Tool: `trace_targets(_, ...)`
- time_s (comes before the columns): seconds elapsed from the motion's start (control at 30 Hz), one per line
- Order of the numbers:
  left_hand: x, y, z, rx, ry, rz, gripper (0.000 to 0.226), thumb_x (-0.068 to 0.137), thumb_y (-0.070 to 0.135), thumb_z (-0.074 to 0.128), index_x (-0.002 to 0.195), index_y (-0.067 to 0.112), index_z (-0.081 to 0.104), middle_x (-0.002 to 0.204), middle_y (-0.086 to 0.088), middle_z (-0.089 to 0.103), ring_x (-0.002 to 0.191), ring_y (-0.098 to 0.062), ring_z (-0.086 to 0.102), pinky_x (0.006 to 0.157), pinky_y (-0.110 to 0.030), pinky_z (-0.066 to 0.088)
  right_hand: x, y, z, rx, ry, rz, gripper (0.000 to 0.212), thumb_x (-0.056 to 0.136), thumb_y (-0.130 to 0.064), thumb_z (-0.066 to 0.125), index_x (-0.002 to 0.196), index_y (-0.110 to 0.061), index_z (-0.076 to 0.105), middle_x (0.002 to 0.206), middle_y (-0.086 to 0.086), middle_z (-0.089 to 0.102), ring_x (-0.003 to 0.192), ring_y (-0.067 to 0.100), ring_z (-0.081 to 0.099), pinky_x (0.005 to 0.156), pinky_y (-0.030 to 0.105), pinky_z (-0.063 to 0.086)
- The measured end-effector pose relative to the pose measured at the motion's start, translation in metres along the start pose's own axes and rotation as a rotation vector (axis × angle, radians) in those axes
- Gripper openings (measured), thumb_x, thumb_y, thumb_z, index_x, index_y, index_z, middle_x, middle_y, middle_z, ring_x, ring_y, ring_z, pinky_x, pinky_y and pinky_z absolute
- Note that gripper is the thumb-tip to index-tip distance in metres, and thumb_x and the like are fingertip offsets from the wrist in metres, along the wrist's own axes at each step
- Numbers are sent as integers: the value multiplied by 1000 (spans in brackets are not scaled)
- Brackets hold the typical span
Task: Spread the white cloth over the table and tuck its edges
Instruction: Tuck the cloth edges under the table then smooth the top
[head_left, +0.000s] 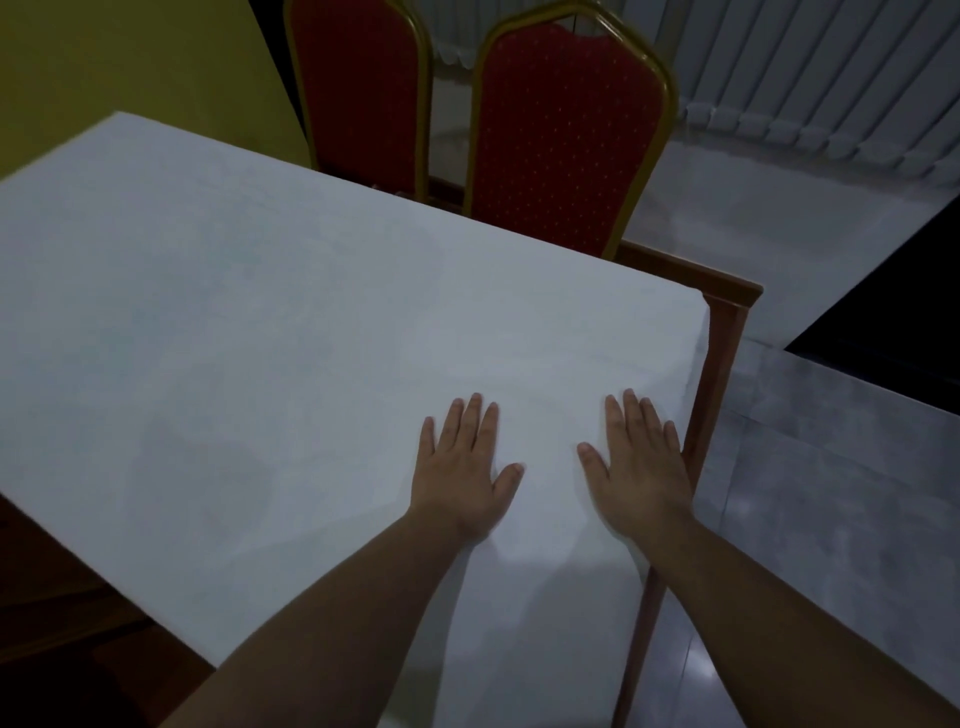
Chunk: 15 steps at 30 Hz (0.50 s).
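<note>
Both hands' straight fingers (470, 421) lie flat atop the white cloth (270, 312).

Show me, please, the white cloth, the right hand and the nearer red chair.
white cloth (249, 322): head view, flat top.
right hand (641, 467): head view, back of hand.
nearer red chair (566, 130): head view, backrest.

wooden table (727, 301), white cloth (260, 322) spread across its top, far corner bare

White cloth (270, 322) spread flat over wooden table (727, 306), right edge hanging down the side
</note>
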<state>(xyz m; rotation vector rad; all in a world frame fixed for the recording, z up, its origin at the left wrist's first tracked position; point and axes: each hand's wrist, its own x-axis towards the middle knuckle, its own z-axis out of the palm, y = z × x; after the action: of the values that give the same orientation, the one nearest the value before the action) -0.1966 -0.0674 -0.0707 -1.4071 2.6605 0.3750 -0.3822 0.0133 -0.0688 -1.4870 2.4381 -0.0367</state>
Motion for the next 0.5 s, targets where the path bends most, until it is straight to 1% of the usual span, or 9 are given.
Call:
trace_targets(0.17,13,7,-1,-28,5,-4,72,93,57,18,149,22,-10,158,0,-17,144,-17,-18,117,-45,-11,21,15,-9,-27,-3,-29,66,95,-52,12,149,-20,-8,159,3,-13,146,19,-13,116,36,-12)
trace_targets(0.23,15,6,0,-28,-4,-2,72,93,57,19,150,22,-7,159,-1,-14,145,-18,-15,118,-44,-9,25,18,-13,-49,-11,-37,66,95,-51,12,149,-20,-8,158,4,-15,146,20,-14,115,36,-13)
trace_targets(0.27,16,6,-2,-35,6,0,72,92,58,19,150,21,-1,160,-2,-7,146,-19,-8,118,-43,-5,26,16,-15,-52,-16,-29,65,96,-50,13,149,-19,-8,158,5,-15,146,21,-15,115,36,-13)
trace_targets(0.3,17,5,-5,-48,44,6,73,89,59,20,150,20,9,160,-3,5,146,-21,3,118,-42,2,24,12,-15,-42,-11,-14,65,96,-49,14,149,-18,-7,158,6,-15,146,21,-15,116,37,-12)
trace_targets(0.37,22,2,-14,-83,163,22,77,81,59,19,144,17,32,150,-7,34,137,-26,31,111,-39,20,23,-6,-17,18,51,-1,63,97,-45,18,150,-17,-2,159,7,-12,146,22,-13,117,37,-10)
trace_targets(0.4,26,-1,-18,-90,221,17,79,78,59,19,141,16,38,146,-8,41,132,-27,38,108,-38,25,25,-19,-17,53,87,-25,62,98,-44,19,150,-17,0,159,6,-10,146,22,-11,118,37,-9)
trace_targets(0.43,31,-5,-22,-83,251,-3,79,78,59,18,141,16,38,146,-8,40,133,-28,38,109,-39,25,28,-33,-16,82,101,-70,61,98,-43,20,150,-18,1,159,5,-8,146,21,-10,118,37,-8)
trace_targets(0.47,34,-12,-23,-63,245,-38,79,80,59,18,145,16,32,152,-8,32,138,-26,31,112,-40,20,33,-47,-15,102,88,-127,61,98,-43,20,150,-19,1,160,4,-7,146,19,-10,118,37,-8)
trace_targets(0.5,37,-19,-23,-43,206,-78,76,84,58,17,149,18,21,157,-6,18,144,-24,18,116,-41,11,39,-59,-13,108,57,-180,61,98,-44,20,150,-19,0,160,2,-6,146,18,-10,118,37,-9)
